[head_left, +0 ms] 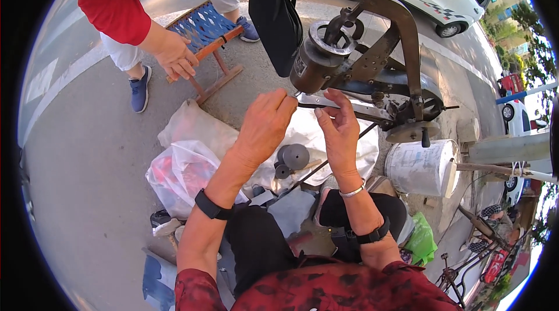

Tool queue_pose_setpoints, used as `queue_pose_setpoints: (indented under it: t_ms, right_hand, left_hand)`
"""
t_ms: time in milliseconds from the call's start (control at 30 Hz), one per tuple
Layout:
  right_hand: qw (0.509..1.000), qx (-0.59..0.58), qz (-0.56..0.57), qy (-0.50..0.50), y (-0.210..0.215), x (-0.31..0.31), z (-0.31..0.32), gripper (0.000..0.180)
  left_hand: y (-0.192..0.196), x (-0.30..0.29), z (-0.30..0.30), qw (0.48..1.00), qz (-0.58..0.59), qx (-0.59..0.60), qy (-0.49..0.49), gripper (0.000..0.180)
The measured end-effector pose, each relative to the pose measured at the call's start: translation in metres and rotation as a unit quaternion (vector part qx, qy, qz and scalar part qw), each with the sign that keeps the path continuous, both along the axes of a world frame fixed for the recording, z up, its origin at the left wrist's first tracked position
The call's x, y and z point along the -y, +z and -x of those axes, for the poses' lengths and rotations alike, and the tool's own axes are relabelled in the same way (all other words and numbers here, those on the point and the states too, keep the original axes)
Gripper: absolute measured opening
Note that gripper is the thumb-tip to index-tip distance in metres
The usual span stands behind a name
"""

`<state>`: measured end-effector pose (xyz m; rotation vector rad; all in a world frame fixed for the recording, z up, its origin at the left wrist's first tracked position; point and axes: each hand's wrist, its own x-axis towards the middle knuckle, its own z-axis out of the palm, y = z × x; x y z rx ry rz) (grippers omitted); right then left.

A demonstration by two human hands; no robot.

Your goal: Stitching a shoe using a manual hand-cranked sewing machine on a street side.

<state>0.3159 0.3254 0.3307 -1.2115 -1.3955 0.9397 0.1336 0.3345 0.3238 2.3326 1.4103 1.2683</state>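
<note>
A hand-cranked sewing machine (pixel 402 34) of dark, worn metal stands in front of me, its narrow lower arm (pixel 364 111) reaching left toward my hands. My left hand (pixel 269 117) is closed in a pinch by the tip of that arm; whatever lies between its fingertips is hidden. Opposite it, my right hand (pixel 340 127) has thumb and fingers bent together at the arm's end, beside a thin dark strip. I cannot make out what they grip. Above my fingers sits the machine's round metal head (pixel 317 57). A handwheel (pixel 412 131) with a small knob is at the right.
Dark round rolls (pixel 296 156) lie on a white sheet below my hands. A white bucket (pixel 416 162) stands right, a plastic bag (pixel 183 174) left. Beyond, another person's hand (pixel 174 57) touches a folding stool (pixel 204 31). A black bag (pixel 271 25) hangs beside the machine.
</note>
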Motion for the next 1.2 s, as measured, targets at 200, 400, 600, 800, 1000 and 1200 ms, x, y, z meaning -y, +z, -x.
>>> queue_pose_setpoints:
  t_ms: [200, 400, 600, 800, 1000, 1200]
  right_hand:
    - [0.981, -0.088, -0.002, -0.172, -0.004, -0.009, -0.027, 0.058]
    - [0.988, -0.041, -0.003, -0.15, -0.002, -0.033, -0.05, 0.065]
    - [0.984, 0.137, 0.097, -0.053, 0.02, 0.015, -0.034, 0.024]
    - [0.949, 0.266, -0.15, -0.075, 0.073, 0.033, -0.022, 0.037]
    - [0.924, 0.321, -0.196, -0.065, 0.069, 0.015, -0.011, 0.054]
    - [0.99, 0.069, 0.027, 0.118, 0.066, 0.031, -0.007, 0.041]
  left_hand:
    - [0.0, 0.0, -0.007, 0.998, 0.011, 0.052, 0.016, 0.012]
    - [-0.001, 0.003, -0.015, 0.996, 0.023, 0.087, 0.011, 0.012]
    - [0.004, 0.002, -0.014, 0.995, 0.053, 0.077, 0.022, 0.01]
    - [0.015, 0.008, -0.009, 0.995, 0.079, 0.048, 0.026, 0.007]
    - [0.019, 0.011, -0.01, 0.997, 0.062, 0.042, 0.03, 0.007]
    - [0.012, 0.008, -0.01, 0.996, 0.072, 0.048, 0.026, 0.006]
